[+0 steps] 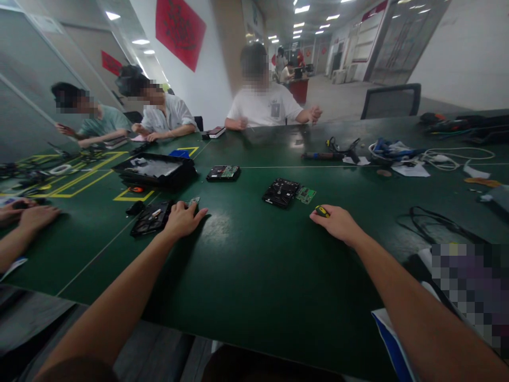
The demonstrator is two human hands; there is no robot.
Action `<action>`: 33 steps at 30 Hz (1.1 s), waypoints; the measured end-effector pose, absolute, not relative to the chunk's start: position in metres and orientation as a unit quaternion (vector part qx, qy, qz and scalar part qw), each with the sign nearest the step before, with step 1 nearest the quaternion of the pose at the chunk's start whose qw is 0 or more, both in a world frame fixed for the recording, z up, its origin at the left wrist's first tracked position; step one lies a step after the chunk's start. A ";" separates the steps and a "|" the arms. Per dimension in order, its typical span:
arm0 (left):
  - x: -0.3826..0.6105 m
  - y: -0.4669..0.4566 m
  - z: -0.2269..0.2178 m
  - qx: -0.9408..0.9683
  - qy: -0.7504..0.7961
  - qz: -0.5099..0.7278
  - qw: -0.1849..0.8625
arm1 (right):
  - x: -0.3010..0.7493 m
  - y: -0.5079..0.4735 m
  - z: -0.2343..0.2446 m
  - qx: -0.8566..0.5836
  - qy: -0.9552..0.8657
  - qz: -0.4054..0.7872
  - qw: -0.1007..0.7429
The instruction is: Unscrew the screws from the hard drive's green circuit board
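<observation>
My left hand (183,218) rests at the right end of a black hard drive (148,222), fingers apart and thumb stretched to the right. Just beyond its fingertips a small green circuit board (194,200) shows in part. My right hand (341,225) is closed round a screwdriver (322,211) with a yellow and black handle; its shaft is not visible. Ahead and left of that hand lies a second hard drive (280,192), with a green circuit board (306,194) against its right side. A third hard drive (223,173) sits farther back.
A black tray (157,170) stands behind the left drive. A neighbour's hands (29,216) rest at the left edge. Cables (441,157) and tools (324,156) lie at the back right. Opposite sits a person in a white shirt (264,106). A black strap (433,225) lies right.
</observation>
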State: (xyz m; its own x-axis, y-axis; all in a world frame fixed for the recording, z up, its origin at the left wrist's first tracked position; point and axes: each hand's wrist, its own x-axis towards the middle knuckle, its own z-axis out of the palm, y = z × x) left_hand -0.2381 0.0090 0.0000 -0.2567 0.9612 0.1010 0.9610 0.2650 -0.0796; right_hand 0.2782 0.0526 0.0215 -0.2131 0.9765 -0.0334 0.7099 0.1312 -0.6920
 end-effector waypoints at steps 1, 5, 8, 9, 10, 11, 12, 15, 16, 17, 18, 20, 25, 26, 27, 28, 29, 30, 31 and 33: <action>-0.236 0.012 0.002 -0.615 -0.785 0.001 0.070 | 0.278 0.052 0.022 -0.588 -0.718 0.300 0.220; -0.246 0.008 0.013 -0.567 -0.816 -0.018 0.106 | 0.278 0.051 0.022 -0.590 -0.717 0.302 0.216; -0.280 -0.009 0.019 -0.474 -0.871 -0.030 0.124 | 0.278 0.051 0.023 -0.590 -0.716 0.304 0.216; -0.293 -0.015 0.019 -0.426 -0.898 -0.026 0.104 | 0.277 0.051 0.023 -0.590 -0.716 0.304 0.216; -0.305 -0.020 0.018 -0.402 -0.913 -0.015 0.069 | 0.277 0.051 0.024 -0.591 -0.716 0.304 0.215; -0.316 -0.023 0.016 -0.400 -0.916 -0.004 0.032 | 0.276 0.052 0.024 -0.592 -0.715 0.304 0.214; -0.326 -0.025 0.013 -0.407 -0.913 0.001 0.014 | 0.276 0.052 0.024 -0.593 -0.714 0.305 0.213; -0.343 -0.021 0.005 -0.441 -0.898 0.003 0.006 | 0.276 0.053 0.024 -0.591 -0.716 0.306 0.212; -0.345 -0.017 0.003 -0.454 -0.891 0.002 0.010 | 0.277 0.053 0.024 -0.590 -0.717 0.305 0.213; -0.347 -0.012 0.002 -0.468 -0.884 0.001 0.014 | 0.277 0.053 0.024 -0.590 -0.717 0.303 0.213; -0.348 -0.007 0.001 -0.477 -0.879 0.000 0.018 | 0.277 0.053 0.024 -0.590 -0.718 0.303 0.211; -0.347 0.003 0.002 -0.492 -0.870 -0.003 0.018 | 0.277 0.053 0.025 -0.592 -0.718 0.302 0.208; -0.326 0.018 0.007 -0.534 -0.846 -0.010 -0.002 | 0.276 0.052 0.026 -0.593 -0.720 0.295 0.209; -0.319 0.019 0.007 -0.535 -0.845 -0.006 -0.007 | 0.276 0.052 0.026 -0.592 -0.720 0.297 0.208; -0.312 0.019 0.008 -0.536 -0.845 -0.003 -0.005 | 0.276 0.052 0.027 -0.591 -0.720 0.298 0.207; -0.304 0.019 0.008 -0.537 -0.844 0.000 -0.002 | 0.276 0.052 0.027 -0.590 -0.722 0.297 0.206; -0.297 0.019 0.008 -0.538 -0.843 0.000 0.002 | 0.277 0.052 0.026 -0.589 -0.723 0.295 0.206; -0.290 0.019 0.008 -0.539 -0.842 -0.002 0.006 | 0.277 0.052 0.026 -0.588 -0.725 0.293 0.206; -0.284 0.019 0.008 -0.540 -0.842 -0.005 0.009 | 0.277 0.053 0.026 -0.588 -0.726 0.293 0.205; -0.272 0.021 0.006 -0.537 -0.843 -0.010 0.016 | 0.278 0.053 0.025 -0.587 -0.725 0.296 0.205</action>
State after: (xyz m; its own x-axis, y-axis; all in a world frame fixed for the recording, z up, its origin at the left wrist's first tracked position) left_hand -0.2720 0.0214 0.0063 -0.4218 0.9059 0.0380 0.9066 0.4221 -0.0003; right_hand 0.2775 0.0527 0.0249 -0.2261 0.9728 -0.0515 0.7304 0.1342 -0.6697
